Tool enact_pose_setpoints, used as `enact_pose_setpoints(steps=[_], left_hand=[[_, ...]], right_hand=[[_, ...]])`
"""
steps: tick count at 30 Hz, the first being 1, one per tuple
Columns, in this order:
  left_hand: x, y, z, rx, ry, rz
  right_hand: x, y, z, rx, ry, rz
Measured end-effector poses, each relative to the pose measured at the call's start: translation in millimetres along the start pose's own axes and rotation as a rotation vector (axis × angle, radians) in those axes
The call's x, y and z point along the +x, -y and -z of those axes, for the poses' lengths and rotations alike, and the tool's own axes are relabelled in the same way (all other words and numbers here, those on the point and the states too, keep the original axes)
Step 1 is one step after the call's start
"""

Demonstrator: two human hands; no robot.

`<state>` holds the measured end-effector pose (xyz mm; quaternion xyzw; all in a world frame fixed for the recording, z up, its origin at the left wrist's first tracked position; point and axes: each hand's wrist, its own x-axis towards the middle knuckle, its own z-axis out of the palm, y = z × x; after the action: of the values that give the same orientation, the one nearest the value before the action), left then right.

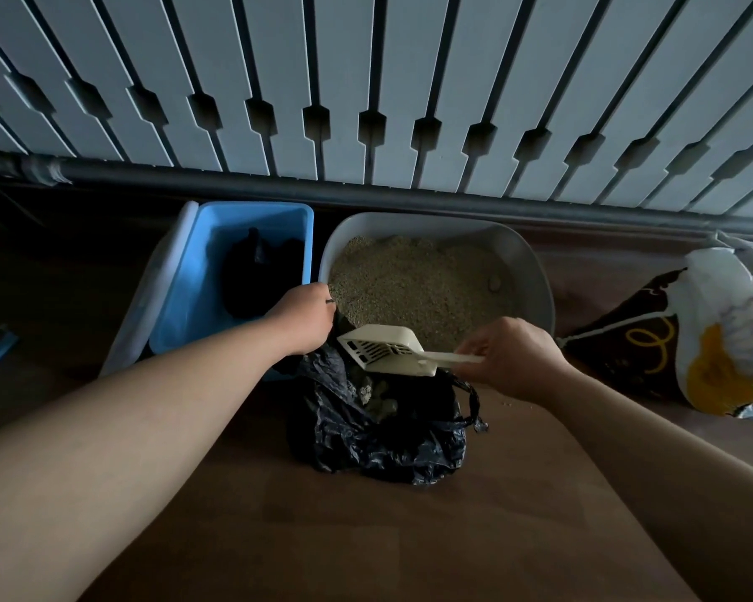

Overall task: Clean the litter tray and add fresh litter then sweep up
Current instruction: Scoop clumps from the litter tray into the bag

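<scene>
A grey litter tray (535, 271) full of beige litter (422, 280) stands on the floor by the wall. In front of it lies a black plastic bag (379, 432) with clumps of litter inside. My left hand (303, 317) grips the bag's upper edge beside the tray's left rim. My right hand (511, 358) holds the handle of a cream slotted scoop (383, 349), which is tipped over the bag's mouth.
A blue bin (253, 219) with a dark bag inside stands left of the tray. A litter sack (687, 336), dark and white, lies at the right. White slatted panels and a dark pipe (366, 193) run behind. Brown floor lies below.
</scene>
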<state>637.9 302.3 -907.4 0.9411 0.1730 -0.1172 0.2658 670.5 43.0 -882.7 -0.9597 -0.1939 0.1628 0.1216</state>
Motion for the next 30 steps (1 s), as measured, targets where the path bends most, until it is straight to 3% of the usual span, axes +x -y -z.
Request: enact_pose_setpoints(steps=[6,12,18,21,25,30], left_hand=[[-0.4,-5.0,-1.8,-0.025,-0.014,0.001],[-11.1,-16.1,-9.3,-0.083,0.004,-0.011],[-27.8,-41.9,-9.7,-0.127,0.055,-0.022],[-39.6,-46.7,-9.1,-0.138,0.056,0.006],[-56.2,-41.1,-21.9,-0.143,-0.02,0.15],[-69.1,-41.9,-40.5,-0.263,-0.155,0.293]], right_hand=[[7.2,-10.6,9.9,0.329,0.222,-0.119],[11.2,-32.5,53.8,0.381,0.406,-0.234],[18.2,-54.0,69.5,0.458,0.36,-0.395],[13.9,-49.7,56.5,0.327,0.313,-0.298],[9.6,-39.8,2.4,0.435,0.297,-0.25],[16.2,-26.5,-60.4,0.386,0.228,-0.217]])
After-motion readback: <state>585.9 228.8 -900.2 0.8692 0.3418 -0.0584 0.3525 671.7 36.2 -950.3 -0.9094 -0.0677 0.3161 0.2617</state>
